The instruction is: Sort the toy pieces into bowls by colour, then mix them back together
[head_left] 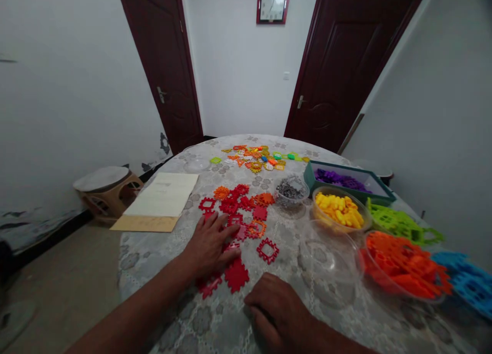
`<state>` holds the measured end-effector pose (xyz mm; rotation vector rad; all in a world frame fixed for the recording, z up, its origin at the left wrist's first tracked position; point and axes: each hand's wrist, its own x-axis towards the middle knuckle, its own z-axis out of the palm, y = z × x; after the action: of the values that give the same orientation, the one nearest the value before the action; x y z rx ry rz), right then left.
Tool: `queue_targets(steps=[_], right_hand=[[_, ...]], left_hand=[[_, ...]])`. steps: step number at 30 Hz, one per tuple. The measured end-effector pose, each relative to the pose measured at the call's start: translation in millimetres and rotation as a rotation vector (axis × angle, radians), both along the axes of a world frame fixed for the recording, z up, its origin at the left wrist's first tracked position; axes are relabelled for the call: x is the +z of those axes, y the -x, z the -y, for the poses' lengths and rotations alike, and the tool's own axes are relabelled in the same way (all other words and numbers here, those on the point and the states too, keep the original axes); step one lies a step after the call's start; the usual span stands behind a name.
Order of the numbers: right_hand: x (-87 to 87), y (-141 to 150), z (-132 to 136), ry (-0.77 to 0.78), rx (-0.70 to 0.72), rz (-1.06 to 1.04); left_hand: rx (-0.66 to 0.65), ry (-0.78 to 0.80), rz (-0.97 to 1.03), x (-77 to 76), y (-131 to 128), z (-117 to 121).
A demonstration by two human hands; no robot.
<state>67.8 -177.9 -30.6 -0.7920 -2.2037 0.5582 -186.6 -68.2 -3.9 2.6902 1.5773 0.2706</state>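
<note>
My left hand [211, 244] lies palm down with its fingers spread over red toothed plastic building pieces. Under and beside its thumb are a solid red piece [237, 276] and another red piece [209, 285]. Past its fingertips sits a loose cluster of red and orange pieces [229, 205]. A red square frame piece [268, 250] lies alone, between the cluster and my right hand [279, 308]. That hand rests on the table with its fingers curled in, and nothing shows in them.
On the right stand a bowl of grey pieces [291, 190], tubs of yellow pieces [338, 210] and orange pieces [407, 264], a box of purple pieces [342, 181], and a clear lid [328, 259]. Mixed pieces [257, 157] lie far back. Paper [161, 195] lies left.
</note>
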Motion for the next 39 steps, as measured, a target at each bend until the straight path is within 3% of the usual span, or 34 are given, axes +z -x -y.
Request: queue_targets(steps=[6, 12, 19, 26, 29, 33, 36, 39], right_hand=[[-6.0, 4.2, -4.6, -0.052, -0.01, -0.006], [-28.5, 7.7, -14.4, -0.103, 0.002, 0.026], [-37.9, 13.1, -14.8, -0.04, 0.006, 0.128], [-9.9, 13.6, -7.9, 0.019, -0.039, 0.085], [4.6, 12.6, -6.7, 0.011, -0.009, 0.054], [6.7, 17.2, -7.7, -0.022, 0.024, 0.115], [-3.8, 23.1, -8.3, -0.062, 0.046, 0.195], [-10.7, 24.7, -6.5, -0.086, 0.061, 0.256]], left_hand=[[0.021, -0.128, -0.001, 11.0, -17.2, -43.6], [0.091, -0.03, -0.06, -3.2, -20.7, -93.1], [0.102, -0.142, 0.0, -10.9, -7.9, -91.6], [0.106, -0.145, 0.079, -10.7, -15.2, -102.5], [0.049, -0.169, 0.155, 0.0, 1.7, -86.1], [-0.164, -0.075, 0.132, 13.5, 34.4, -14.1], [-0.252, -0.106, 0.049, 3.9, 50.1, 47.8], [-0.245, -0.152, 0.011, -18.5, 54.0, 78.8]])
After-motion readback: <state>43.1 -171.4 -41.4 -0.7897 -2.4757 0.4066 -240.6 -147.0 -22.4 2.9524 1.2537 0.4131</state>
